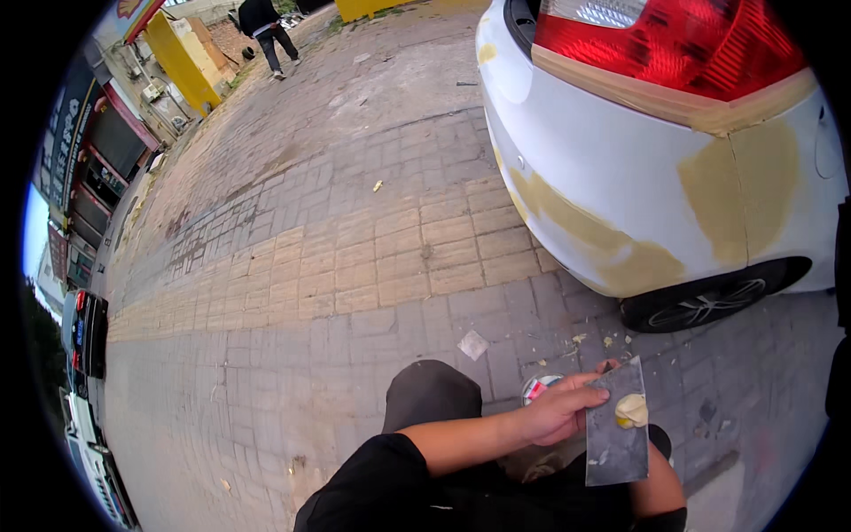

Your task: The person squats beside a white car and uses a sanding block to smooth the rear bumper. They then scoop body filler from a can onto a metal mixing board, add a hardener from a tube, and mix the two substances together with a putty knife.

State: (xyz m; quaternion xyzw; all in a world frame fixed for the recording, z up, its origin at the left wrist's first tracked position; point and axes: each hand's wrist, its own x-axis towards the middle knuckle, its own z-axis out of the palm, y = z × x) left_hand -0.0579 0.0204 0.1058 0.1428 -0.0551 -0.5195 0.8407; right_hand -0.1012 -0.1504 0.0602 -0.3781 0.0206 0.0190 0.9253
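My left hand (560,410) is closed on the left edge of a flat grey mixing plate (616,457), its thumb over the upper face. A dollop of cream-coloured putty (631,409) with a bright yellow spot sits on the plate. My right forearm (661,488) runs up behind the plate, which hides most of that hand, so its grip cannot be made out. Just beyond my left hand, a round tub (539,387) with red and white on it stands partly covered. The white car (612,168) bears tan filler patches (714,199) on its rear corner.
Tan masking tape (634,89) borders the red tail light (674,44). Below is the rear wheel (700,306). A pale square scrap (473,345) and crumbs lie on the paving (355,381) near my knee (433,395). Far off, a person (266,31) walks; parked cars (86,335) stand left.
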